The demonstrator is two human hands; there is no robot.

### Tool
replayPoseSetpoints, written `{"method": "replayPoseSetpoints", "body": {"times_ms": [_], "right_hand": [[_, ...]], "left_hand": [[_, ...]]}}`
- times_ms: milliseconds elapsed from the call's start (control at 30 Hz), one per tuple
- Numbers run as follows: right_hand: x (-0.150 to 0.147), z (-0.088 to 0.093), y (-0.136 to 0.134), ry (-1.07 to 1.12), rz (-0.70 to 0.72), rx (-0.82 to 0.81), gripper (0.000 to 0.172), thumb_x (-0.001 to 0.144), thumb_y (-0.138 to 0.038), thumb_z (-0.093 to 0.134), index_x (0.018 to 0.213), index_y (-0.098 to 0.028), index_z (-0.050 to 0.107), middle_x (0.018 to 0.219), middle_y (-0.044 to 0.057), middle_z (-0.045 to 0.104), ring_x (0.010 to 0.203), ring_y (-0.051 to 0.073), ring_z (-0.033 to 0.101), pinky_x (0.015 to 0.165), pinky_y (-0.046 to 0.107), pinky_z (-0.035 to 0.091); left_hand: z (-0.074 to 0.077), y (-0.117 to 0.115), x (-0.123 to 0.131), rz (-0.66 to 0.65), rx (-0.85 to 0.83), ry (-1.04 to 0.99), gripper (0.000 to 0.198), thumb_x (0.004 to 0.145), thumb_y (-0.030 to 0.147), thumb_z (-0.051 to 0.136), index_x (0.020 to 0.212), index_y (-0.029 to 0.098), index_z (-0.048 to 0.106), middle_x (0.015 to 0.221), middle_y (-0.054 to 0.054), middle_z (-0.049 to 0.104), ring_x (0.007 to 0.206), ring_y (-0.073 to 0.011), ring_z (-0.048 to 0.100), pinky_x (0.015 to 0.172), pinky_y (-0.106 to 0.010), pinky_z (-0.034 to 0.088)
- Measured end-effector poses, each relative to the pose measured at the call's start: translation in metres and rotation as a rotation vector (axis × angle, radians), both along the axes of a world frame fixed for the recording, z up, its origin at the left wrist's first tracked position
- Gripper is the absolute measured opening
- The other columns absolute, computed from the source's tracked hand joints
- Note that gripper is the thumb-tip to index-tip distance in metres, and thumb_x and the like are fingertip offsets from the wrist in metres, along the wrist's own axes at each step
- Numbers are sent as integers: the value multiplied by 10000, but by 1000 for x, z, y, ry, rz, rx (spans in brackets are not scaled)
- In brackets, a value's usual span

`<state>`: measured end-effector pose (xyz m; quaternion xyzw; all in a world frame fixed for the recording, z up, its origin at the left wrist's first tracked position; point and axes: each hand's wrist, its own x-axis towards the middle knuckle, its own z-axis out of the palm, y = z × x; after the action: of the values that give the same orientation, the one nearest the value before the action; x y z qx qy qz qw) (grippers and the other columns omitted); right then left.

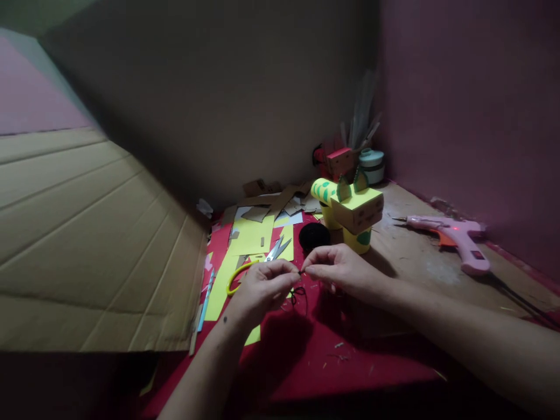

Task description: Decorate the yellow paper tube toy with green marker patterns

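Observation:
My left hand [272, 286] and my right hand [335, 268] meet fingertip to fingertip above the red tabletop [319, 361]. Each pinches the same thin black string [298, 294], whose loops hang down between them. Just behind my hands lies a round black coil of yarn [314, 235]. A yellow and brown cardboard animal [357, 211] with two upright ears and green spots stands beyond my right hand. Scissors [240, 275] with yellow handles lie partly behind my left hand, on yellow paper [251, 233].
A pink glue gun [459, 236] with a red light lies on cardboard at the right. A large cardboard sheet [96, 251] fills the left. Cardboard scraps [284, 201], a red box-like figure [339, 160], a lidded pot [371, 166] and a blue pen [205, 300] are also there.

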<state>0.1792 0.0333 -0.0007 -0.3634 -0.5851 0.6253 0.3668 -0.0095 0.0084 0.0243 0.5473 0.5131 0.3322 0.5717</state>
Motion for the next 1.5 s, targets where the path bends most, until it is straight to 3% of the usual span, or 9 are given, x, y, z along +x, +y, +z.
{"method": "replayPoseSetpoints", "body": {"times_ms": [167,333,567,700,767,900,1067,1267,1500], "right_hand": [[3,0,0,46,-9,29,135,780,-296,650,798,-162,665,489,-56,496,423,70,414,429,225,321],[7,4,-2,102,-4,53,212,795,-348,647,914,-173,662,549,-54,500,448,86,430,441,240,350],[5,4,0,98,69,244,206,792,-267,687,987,-204,660,708,-40,506,623,102,448,597,265,380],[0,0,2,16,55,308,82,794,-193,701,848,-178,640,693,-48,475,640,100,439,614,259,379],[-1,-3,4,-24,83,299,121,861,-223,651,771,-156,607,684,-44,505,619,94,478,605,253,418],[-1,-7,9,-101,105,262,200,938,-327,581,959,-136,632,897,20,655,745,133,632,674,306,542],[-3,-9,13,-161,86,220,253,943,-331,577,1114,-151,622,1087,66,663,905,180,663,782,375,566],[-7,-13,17,-201,-6,200,281,935,-329,588,1154,-154,611,1149,74,646,968,205,654,820,403,560],[-9,-13,20,-225,-80,156,281,944,-335,573,1163,-163,608,1159,76,643,964,201,655,814,395,564]], "left_hand": [[16,0,5,126,50,-141,157,719,300,739,725,179,639,482,80,447,368,-23,299,360,-165,190],[32,-4,17,192,105,-160,187,668,269,800,757,155,682,572,54,526,414,-14,364,379,-148,212],[36,-1,37,273,222,-170,129,668,236,787,725,141,721,569,42,535,490,-41,392,465,-168,301],[36,3,46,362,334,-217,68,676,194,780,716,167,732,664,37,604,559,-51,444,535,-176,355],[37,7,47,405,357,-272,45,676,180,769,704,178,734,674,34,622,553,-58,450,533,-188,359],[37,19,44,480,356,-440,52,683,139,719,700,184,738,785,2,698,563,-70,499,495,-202,358],[34,34,32,549,289,-663,134,751,97,647,672,187,708,763,16,728,538,-54,534,508,-195,390],[37,47,22,571,223,-805,235,869,108,589,663,178,680,767,-4,752,542,-59,578,511,-200,401],[45,54,19,576,172,-904,335,940,114,512,642,149,662,716,-18,733,455,-44,517,442,-192,361]]}}
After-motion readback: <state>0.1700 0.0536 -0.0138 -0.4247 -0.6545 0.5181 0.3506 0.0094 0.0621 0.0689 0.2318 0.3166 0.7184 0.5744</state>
